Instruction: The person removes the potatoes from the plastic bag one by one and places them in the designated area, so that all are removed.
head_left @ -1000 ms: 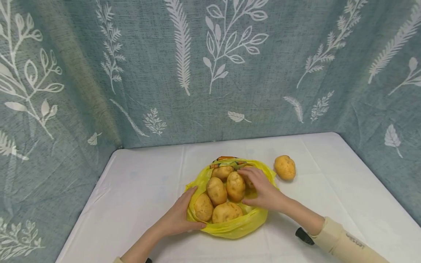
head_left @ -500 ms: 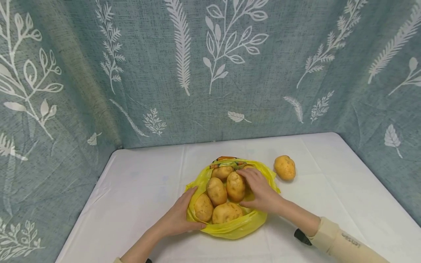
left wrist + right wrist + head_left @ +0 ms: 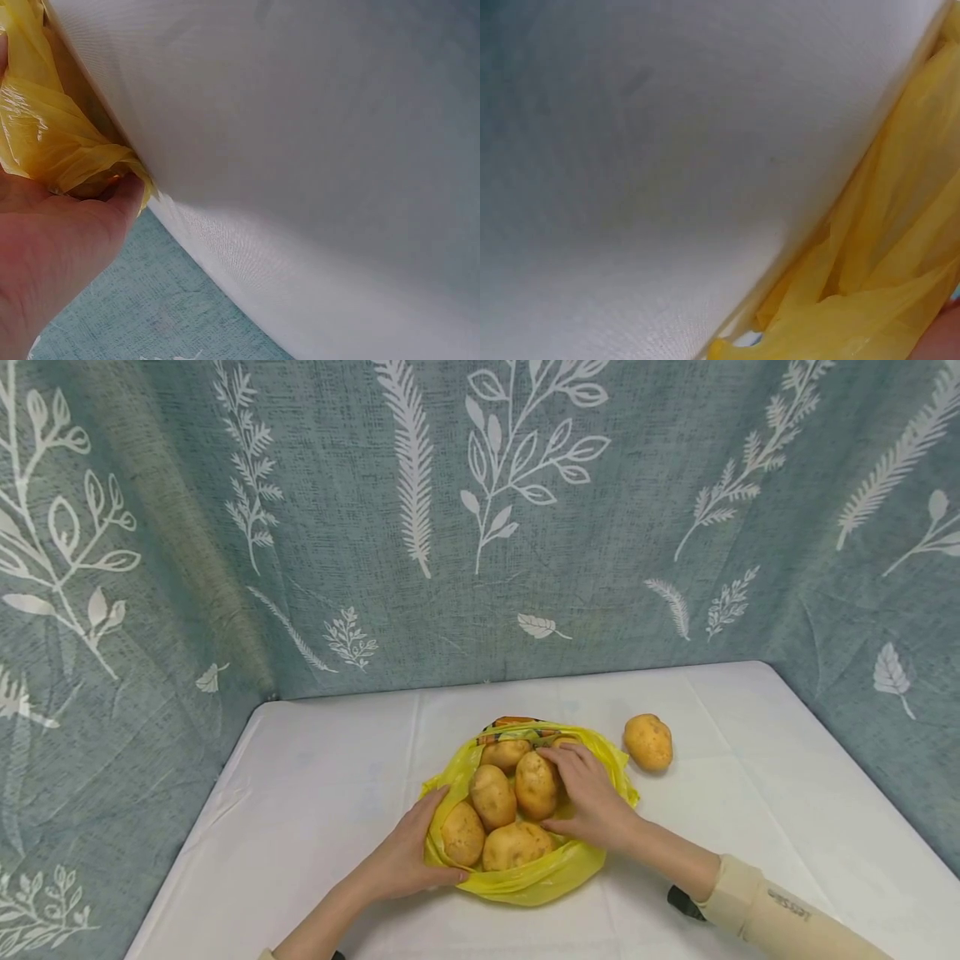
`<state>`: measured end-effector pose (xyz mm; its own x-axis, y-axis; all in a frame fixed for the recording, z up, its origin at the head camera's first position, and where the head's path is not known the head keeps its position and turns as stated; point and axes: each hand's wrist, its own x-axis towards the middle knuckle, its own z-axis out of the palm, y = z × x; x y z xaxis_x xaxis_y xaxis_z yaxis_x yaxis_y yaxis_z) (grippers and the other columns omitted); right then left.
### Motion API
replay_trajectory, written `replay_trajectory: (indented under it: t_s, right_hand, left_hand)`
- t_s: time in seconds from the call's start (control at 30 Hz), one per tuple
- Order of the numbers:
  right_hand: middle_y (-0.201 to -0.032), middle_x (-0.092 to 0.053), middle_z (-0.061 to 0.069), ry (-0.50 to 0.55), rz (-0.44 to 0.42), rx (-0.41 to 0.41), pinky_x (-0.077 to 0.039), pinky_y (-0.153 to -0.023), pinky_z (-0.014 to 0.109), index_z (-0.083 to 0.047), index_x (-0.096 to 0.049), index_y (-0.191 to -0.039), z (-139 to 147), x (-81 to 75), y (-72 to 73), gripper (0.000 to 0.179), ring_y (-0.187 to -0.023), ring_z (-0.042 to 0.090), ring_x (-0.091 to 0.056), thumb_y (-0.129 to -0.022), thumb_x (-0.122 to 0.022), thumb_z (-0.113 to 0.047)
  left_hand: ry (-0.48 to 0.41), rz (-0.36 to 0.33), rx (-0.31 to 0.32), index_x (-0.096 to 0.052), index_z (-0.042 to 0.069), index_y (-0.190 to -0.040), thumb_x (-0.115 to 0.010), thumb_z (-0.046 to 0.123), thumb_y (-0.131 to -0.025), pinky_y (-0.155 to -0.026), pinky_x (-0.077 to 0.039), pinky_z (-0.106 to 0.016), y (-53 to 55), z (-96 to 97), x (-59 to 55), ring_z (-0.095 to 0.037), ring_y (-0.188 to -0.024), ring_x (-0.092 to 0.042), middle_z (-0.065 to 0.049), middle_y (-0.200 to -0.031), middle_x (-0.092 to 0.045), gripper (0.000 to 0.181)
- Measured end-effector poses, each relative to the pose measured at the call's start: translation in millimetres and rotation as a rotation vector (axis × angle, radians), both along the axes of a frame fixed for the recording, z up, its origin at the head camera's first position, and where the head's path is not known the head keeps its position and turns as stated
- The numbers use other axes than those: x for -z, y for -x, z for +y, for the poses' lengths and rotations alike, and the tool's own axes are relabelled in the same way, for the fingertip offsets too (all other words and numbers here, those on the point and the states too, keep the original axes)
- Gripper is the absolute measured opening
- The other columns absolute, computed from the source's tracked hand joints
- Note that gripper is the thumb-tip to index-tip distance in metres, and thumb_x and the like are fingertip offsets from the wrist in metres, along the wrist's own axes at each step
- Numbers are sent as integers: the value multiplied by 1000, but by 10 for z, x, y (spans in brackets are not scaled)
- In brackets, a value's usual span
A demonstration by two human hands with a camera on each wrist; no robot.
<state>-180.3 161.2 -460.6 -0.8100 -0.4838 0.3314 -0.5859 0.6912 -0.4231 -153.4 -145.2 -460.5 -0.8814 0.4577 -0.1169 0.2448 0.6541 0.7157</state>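
A yellow plastic bag (image 3: 536, 887) lies open-mouthed on the table with several potatoes inside. My left hand (image 3: 408, 852) holds its left side, fingers along the rim and thumb at the front edge; the left wrist view shows the crinkled plastic (image 3: 56, 142) against that hand. Inside the bag's mouth, my right hand (image 3: 596, 802) curves around the right side of an upright potato (image 3: 536, 783), fingertips at its top and thumb near its lower end. Another potato behind is mostly hidden by this hand. In the right wrist view, the bag's folds (image 3: 870, 277) cover most of the hand.
One loose potato (image 3: 648, 743) lies on the white-covered table (image 3: 337, 760), right of the bag. A blue-green curtain (image 3: 480, 635) with white leaf prints stands along the back and sides. A dark object (image 3: 684, 903) shows under the right forearm.
My right hand has shifted a little left, closer around the upright potato. My left hand and the bag stay in place.
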Motion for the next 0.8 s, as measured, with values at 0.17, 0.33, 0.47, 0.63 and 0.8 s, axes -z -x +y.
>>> replay_trajectory:
  t_s: [0.17, 0.33, 0.47, 0.63, 0.8]
  right_hand:
    - [-141, -46, 12, 6, 1, 13, -30, -109, 54, -6, -38, -144, -12, -9, -6, 93, -134, 33, -33, -71, -89, -30]
    - [-141, -46, 12, 2, 1, 18, -30, -109, 53, -6, -38, -144, -13, -16, -10, 92, -134, 32, -33, -71, -89, -30]
    - [-141, -47, 11, 9, 0, 19, -30, -109, 53, -6, -39, -144, -15, -16, -7, 92, -134, 32, -33, -71, -89, -31]
    - [-140, -48, 11, 9, 6, 24, -30, -109, 52, -5, -41, -143, -13, -2, 4, 92, -134, 31, -34, -70, -89, -32]
    - [-138, -49, 12, 30, 15, 18, -32, -109, 50, -3, -42, -142, -4, -4, 4, 92, -131, 30, -36, -69, -90, -31]
  left_hand:
    - [1, 4, 1, -18, 9, -156, -84, 50, -71, -109, -24, -64, 9, -2, 16, -41, -143, -21, -19, -158, -20, 115]
    - [6, 5, -5, -18, 9, -156, -84, 50, -70, -109, -24, -63, 11, -5, 30, -40, -143, -21, -18, -158, -21, 115]
    - [7, 0, -10, -18, 10, -156, -84, 50, -70, -109, -23, -63, 10, -7, 31, -40, -143, -20, -18, -158, -20, 115]
    - [9, -2, -10, -18, 11, -156, -84, 50, -70, -109, -24, -63, 10, -7, 27, -40, -143, -20, -17, -158, -20, 115]
    - [10, -3, -8, -18, 10, -156, -84, 49, -71, -109, -24, -63, 4, -8, 22, -40, -143, -20, -18, -158, -20, 114]
